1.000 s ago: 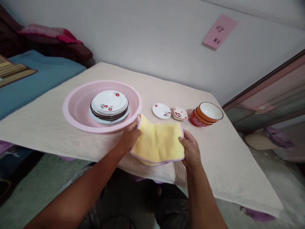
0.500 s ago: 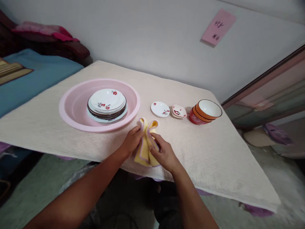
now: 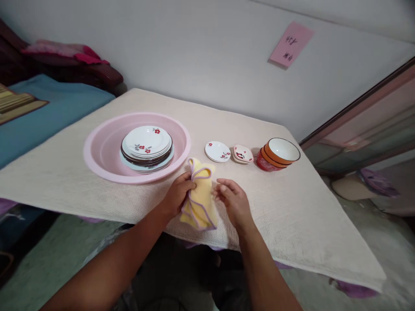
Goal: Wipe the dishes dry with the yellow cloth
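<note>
A yellow cloth [image 3: 200, 196] with purple edging is folded over in loose layers near the table's front edge. My left hand [image 3: 178, 192] grips its left side, thumb pressed on top. Just right of the cloth, my right hand [image 3: 234, 201] is apart from it, fingers half curled and slightly blurred, with nothing seen in them. Beyond the hands lie small flowered plates [image 3: 218, 152], square dishes [image 3: 243, 154] with a red pattern, and a stack of bowls [image 3: 279, 154], orange above and red below.
To the left stands a pink basin [image 3: 100, 147] holding a stack of plates [image 3: 147, 142]. A cream cloth covers the table [image 3: 292, 224]. A pink note [image 3: 291, 45] is stuck on the white wall behind. A blue-covered bed [image 3: 65, 103] adjoins at the left.
My right hand has let go of the cloth and moved a little right. The cloth's right part has folded over toward my left hand, which still holds it. The view has shifted slightly.
</note>
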Action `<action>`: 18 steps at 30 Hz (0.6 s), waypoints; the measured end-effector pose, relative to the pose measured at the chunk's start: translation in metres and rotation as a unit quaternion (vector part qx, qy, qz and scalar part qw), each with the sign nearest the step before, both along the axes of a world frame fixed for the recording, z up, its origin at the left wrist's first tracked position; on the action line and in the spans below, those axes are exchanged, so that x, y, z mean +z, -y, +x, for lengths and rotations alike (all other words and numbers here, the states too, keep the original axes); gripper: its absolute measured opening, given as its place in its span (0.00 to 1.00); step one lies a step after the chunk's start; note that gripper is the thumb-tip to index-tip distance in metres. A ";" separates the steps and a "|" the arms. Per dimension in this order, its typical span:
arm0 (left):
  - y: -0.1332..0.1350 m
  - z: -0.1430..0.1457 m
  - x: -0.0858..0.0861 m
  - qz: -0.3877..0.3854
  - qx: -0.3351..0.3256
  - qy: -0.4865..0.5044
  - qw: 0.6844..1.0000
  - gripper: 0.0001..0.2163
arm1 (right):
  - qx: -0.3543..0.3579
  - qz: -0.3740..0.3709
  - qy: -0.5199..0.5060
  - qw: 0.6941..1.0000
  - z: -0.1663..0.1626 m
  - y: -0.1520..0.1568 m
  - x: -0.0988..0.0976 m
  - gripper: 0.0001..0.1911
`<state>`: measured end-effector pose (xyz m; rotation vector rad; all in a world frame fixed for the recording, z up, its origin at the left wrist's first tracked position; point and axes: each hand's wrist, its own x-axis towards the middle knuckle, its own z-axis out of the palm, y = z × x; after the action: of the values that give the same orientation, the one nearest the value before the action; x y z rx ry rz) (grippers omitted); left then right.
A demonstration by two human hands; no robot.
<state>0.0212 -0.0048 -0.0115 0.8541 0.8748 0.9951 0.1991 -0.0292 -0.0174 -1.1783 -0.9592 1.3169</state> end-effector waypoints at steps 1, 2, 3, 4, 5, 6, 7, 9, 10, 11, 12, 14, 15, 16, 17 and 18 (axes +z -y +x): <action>-0.001 -0.002 0.005 -0.011 -0.010 0.033 0.999 0.14 | -0.040 -0.014 -0.006 0.999 0.003 -0.001 -0.003 0.16; -0.001 -0.004 0.009 -0.019 -0.018 0.054 0.998 0.15 | -0.049 -0.029 -0.019 0.998 0.004 -0.002 -0.005 0.15; -0.002 -0.006 0.012 -0.024 -0.023 0.068 0.997 0.16 | -0.026 -0.045 -0.042 0.998 0.004 -0.001 -0.007 0.16; -0.002 -0.007 0.014 -0.028 -0.025 0.078 0.996 0.17 | 0.021 -0.060 -0.076 0.995 0.001 0.000 -0.009 0.17; -0.003 -0.007 0.016 -0.030 -0.027 0.087 0.995 0.17 | 0.072 -0.076 -0.117 0.988 -0.003 0.002 -0.011 0.20; -0.003 -0.006 0.016 -0.030 -0.030 0.094 0.995 0.18 | 0.117 -0.092 -0.157 0.976 -0.009 0.004 -0.013 0.23; -0.004 -0.005 0.016 -0.030 -0.034 0.098 0.994 0.19 | 0.147 -0.107 -0.188 0.965 -0.014 0.007 -0.014 0.25; -0.005 -0.004 0.014 -0.027 -0.050 0.099 0.993 0.19 | 0.173 -0.136 -0.227 0.949 -0.021 0.013 -0.015 0.28; -0.006 -0.005 0.013 -0.026 -0.054 0.103 0.993 0.18 | 0.178 -0.152 -0.237 0.943 -0.022 0.015 -0.015 0.29; -0.006 -0.006 0.012 -0.024 -0.055 0.109 0.992 0.17 | 0.181 -0.170 -0.243 0.938 -0.021 0.017 -0.015 0.29; -0.006 -0.007 0.012 -0.023 -0.050 0.114 0.992 0.16 | 0.188 -0.192 -0.246 0.931 -0.018 0.018 -0.015 0.29; -0.004 -0.011 0.011 -0.013 -0.031 0.106 0.994 0.15 | 0.193 -0.217 -0.243 0.925 -0.012 0.021 -0.012 0.29; -0.003 -0.013 0.009 -0.003 -0.020 0.086 0.996 0.14 | 0.193 -0.220 -0.241 0.925 -0.010 0.022 -0.011 0.28; -0.001 -0.014 0.008 0.015 -0.008 0.058 0.998 0.13 | 0.188 -0.217 -0.241 0.927 -0.010 0.022 -0.009 0.28; 0.000 -0.015 0.006 0.041 0.007 0.024 0.999 0.13 | 0.180 -0.210 -0.244 0.930 -0.011 0.023 -0.007 0.27; 0.002 -0.015 0.005 0.071 0.021 -0.010 0.997 0.13 | 0.169 -0.201 -0.248 0.932 -0.012 0.023 -0.005 0.26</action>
<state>0.0057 -0.0064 -0.0069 0.9702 0.8506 1.0964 0.1872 -0.0525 -0.0221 -0.9174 -0.5419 2.0430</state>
